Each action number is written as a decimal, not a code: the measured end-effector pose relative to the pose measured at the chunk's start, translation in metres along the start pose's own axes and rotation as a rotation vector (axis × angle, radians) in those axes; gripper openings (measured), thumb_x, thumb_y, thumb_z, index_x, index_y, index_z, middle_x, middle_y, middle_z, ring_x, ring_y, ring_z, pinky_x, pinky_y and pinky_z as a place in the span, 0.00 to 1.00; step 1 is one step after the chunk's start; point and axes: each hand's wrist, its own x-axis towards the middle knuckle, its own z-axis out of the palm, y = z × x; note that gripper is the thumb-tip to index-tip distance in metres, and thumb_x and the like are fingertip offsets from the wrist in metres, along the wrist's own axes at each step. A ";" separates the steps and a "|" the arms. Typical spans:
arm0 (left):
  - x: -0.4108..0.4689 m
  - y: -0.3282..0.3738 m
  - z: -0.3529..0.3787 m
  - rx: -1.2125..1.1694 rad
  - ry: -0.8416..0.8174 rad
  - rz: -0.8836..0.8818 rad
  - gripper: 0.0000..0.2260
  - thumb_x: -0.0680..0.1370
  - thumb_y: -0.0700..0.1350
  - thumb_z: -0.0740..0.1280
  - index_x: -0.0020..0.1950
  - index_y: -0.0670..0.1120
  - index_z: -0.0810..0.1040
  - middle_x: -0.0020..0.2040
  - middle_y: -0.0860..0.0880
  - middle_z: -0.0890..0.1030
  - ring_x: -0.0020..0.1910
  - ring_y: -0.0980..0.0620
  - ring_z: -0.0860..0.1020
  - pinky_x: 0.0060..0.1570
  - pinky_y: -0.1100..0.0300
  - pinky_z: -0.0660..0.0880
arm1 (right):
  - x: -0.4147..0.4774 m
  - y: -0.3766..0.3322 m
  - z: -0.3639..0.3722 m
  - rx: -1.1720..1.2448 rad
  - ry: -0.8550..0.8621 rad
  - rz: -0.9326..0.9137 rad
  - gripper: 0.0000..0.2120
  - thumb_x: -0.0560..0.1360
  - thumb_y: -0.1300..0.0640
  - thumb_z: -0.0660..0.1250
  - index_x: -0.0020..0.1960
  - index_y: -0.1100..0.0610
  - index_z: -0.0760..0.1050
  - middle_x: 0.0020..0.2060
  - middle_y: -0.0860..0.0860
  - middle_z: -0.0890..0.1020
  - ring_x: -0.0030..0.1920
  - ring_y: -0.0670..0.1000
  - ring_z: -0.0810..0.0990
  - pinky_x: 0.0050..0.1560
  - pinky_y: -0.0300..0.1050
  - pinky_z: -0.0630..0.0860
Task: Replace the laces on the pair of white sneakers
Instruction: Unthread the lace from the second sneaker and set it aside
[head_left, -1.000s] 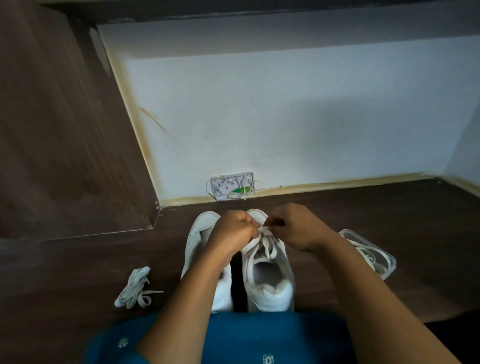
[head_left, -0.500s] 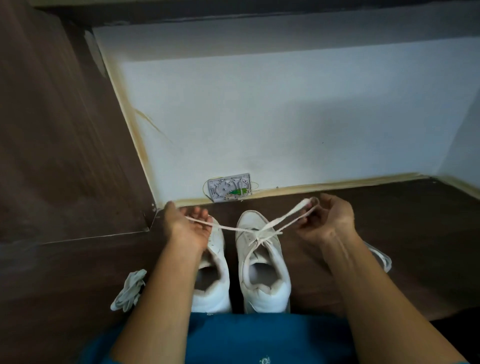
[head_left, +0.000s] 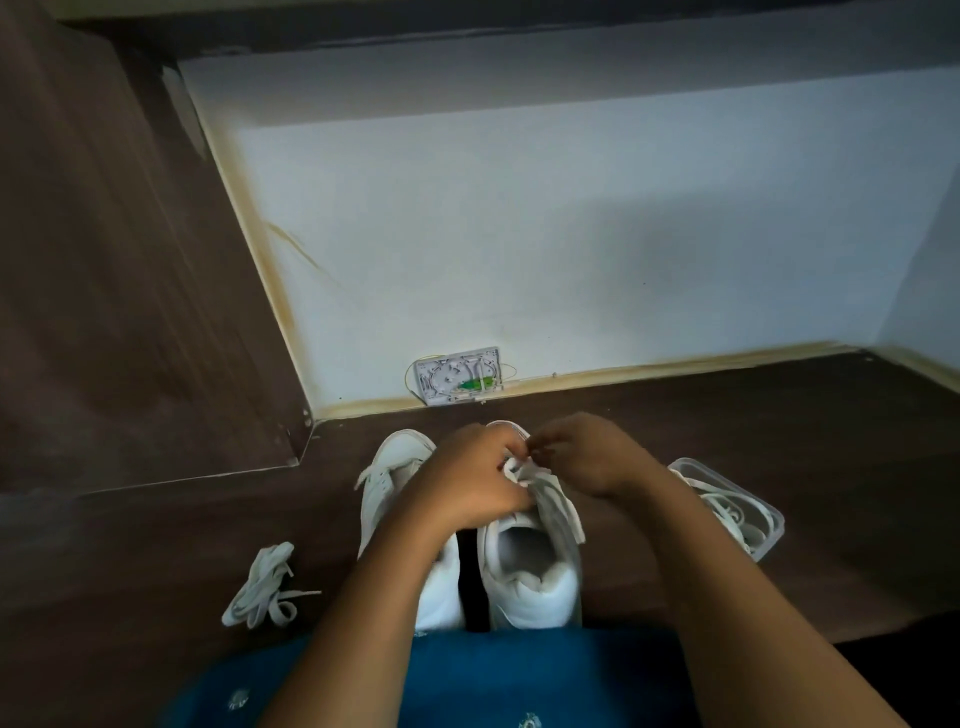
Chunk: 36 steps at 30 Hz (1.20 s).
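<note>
Two white sneakers stand side by side on the dark wooden floor, toes toward the wall. Over the right sneaker (head_left: 535, 566) both hands meet above the eyelets. My left hand (head_left: 470, 480) is curled around the white lace (head_left: 558, 501), which hangs down the shoe's right side. My right hand (head_left: 582, 454) pinches the lace end near the toe. The left sneaker (head_left: 395, 478) is partly hidden under my left forearm.
A loose bundle of white laces (head_left: 265, 587) lies on the floor to the left. A clear plastic container (head_left: 756, 512) holding more laces sits to the right. A small white wall box (head_left: 460, 375) is at the skirting. A wooden panel rises on the left.
Half a second ago my hands were spread wide, pulling the lace ends taut to both sides. Now they have come back together over the right sneaker's eyelets.
</note>
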 end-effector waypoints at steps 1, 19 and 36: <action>0.001 -0.001 0.004 0.072 0.011 0.035 0.11 0.68 0.44 0.72 0.50 0.51 0.79 0.46 0.50 0.75 0.46 0.51 0.76 0.43 0.61 0.71 | -0.004 -0.004 -0.001 0.100 -0.030 -0.028 0.10 0.74 0.57 0.67 0.54 0.53 0.82 0.50 0.52 0.83 0.50 0.51 0.80 0.51 0.43 0.73; 0.007 -0.014 0.016 -0.222 0.090 0.002 0.12 0.69 0.38 0.71 0.32 0.53 0.75 0.32 0.55 0.76 0.32 0.57 0.73 0.39 0.62 0.72 | -0.008 -0.012 -0.007 0.709 0.331 0.012 0.10 0.72 0.68 0.65 0.38 0.55 0.77 0.32 0.48 0.78 0.28 0.44 0.74 0.29 0.37 0.70; 0.000 -0.013 0.006 0.129 0.027 0.008 0.15 0.69 0.37 0.65 0.48 0.56 0.73 0.47 0.51 0.69 0.43 0.48 0.75 0.39 0.59 0.68 | 0.006 0.013 0.010 -0.346 0.618 -0.376 0.07 0.58 0.67 0.70 0.33 0.57 0.82 0.63 0.61 0.76 0.69 0.69 0.64 0.66 0.57 0.66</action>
